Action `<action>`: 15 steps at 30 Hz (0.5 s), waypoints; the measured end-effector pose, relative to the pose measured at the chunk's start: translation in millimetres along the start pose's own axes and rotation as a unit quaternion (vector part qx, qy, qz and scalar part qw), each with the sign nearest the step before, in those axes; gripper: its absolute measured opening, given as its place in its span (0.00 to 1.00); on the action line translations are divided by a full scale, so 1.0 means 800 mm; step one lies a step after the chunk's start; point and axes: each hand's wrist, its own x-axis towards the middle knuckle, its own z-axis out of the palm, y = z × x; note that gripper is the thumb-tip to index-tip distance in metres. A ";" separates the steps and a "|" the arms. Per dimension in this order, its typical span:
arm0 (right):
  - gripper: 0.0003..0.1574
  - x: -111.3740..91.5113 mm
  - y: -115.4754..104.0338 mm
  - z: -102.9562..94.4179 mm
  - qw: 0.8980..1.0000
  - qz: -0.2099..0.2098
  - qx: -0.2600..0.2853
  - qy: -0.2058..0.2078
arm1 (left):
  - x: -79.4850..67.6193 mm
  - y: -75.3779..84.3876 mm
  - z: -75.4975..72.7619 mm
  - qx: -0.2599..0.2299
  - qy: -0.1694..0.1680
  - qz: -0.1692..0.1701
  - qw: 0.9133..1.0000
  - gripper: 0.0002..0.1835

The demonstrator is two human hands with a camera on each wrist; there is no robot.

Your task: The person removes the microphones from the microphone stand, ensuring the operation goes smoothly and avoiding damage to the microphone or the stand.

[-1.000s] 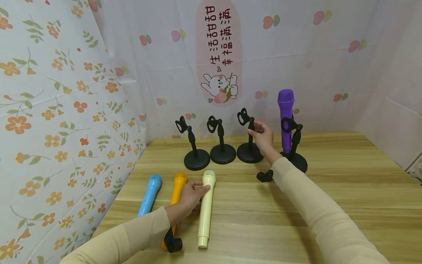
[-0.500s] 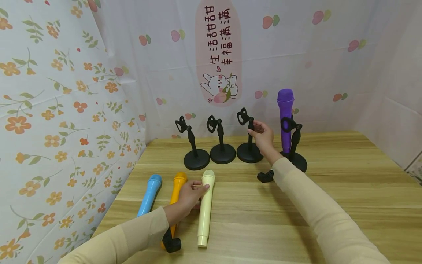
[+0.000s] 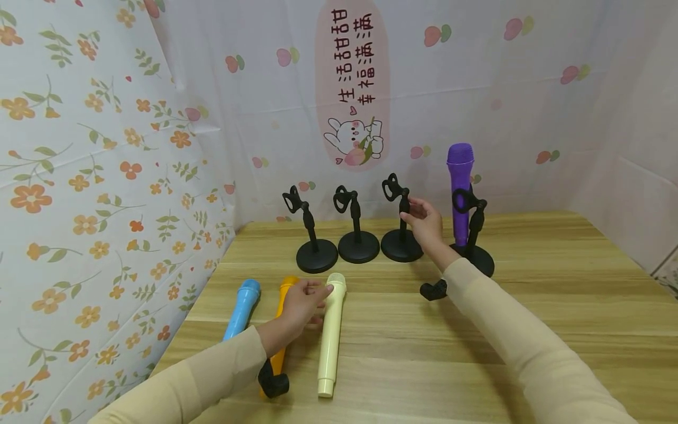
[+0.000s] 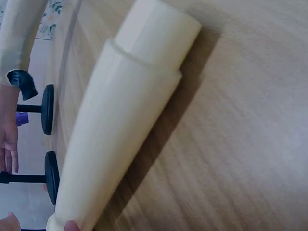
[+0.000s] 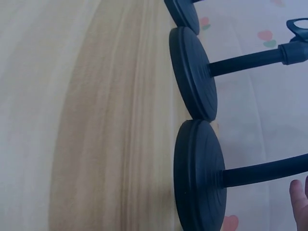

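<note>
A cream microphone [image 3: 331, 341] lies on the table, its long handle filling much of the left wrist view. My left hand [image 3: 303, 303] is at its head end, thumb tip on the upper body, fingers spread along its left side. The orange microphone [image 3: 278, 359] lies partly under my left wrist. My right hand [image 3: 425, 227] holds the stem of a black microphone stand [image 3: 401, 246] with thumb and fingers, below the clip. In the right wrist view only fingertips [image 5: 299, 202] show, near that stem.
Two more black stands, the left one [image 3: 316, 257] and the middle one [image 3: 358, 247], stand in the row. A purple microphone [image 3: 459, 176] stands upright behind another stand [image 3: 479, 259] at right. A blue microphone [image 3: 241, 309] lies at left. A patterned curtain [image 3: 254, 106] hangs behind.
My left hand has slid slightly up toward the cream microphone's head, its thumb drawn back and fingers spread wider. The right hand has shifted slightly right and down at the stem.
</note>
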 end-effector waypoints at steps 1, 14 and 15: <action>0.28 -0.001 0.001 -0.001 1.000 0.001 -0.003 -0.001 | 0.001 0.001 0.000 -0.003 -0.001 0.002 1.000 0.26; 0.29 -0.017 0.005 -0.015 0.999 0.003 -0.030 -0.032 | 0.006 0.017 -0.005 -0.028 -0.022 0.017 0.999 0.27; 0.29 -0.018 0.006 -0.017 0.999 0.002 -0.034 -0.035 | 0.006 0.019 -0.004 -0.027 -0.025 0.020 0.999 0.27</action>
